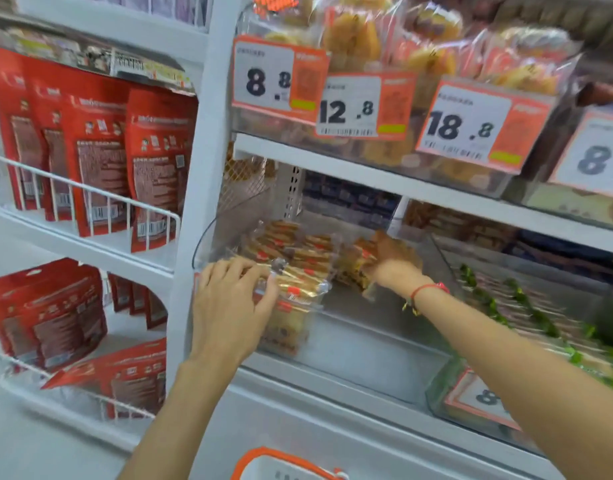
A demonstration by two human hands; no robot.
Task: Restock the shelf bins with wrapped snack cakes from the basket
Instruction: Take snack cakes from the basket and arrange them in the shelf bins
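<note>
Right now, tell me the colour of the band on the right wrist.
Red, seen in the head view: wrist band.

A shop aisle with stocked retail shelving.

White metal shelves (367,174) carry clear plastic bins (384,344) of wrapped snack cakes (291,261), and large orange-and-white price tags (279,77) reading 8.8, 12.8 and 18.8 hang along the front edge of the upper shelf. At the left end of the unit, wire-fronted racks (90,202) hold rows of identical red pouches (90,147). An orange-rimmed basket (284,462) sits below the bottom shelf edge.
</note>
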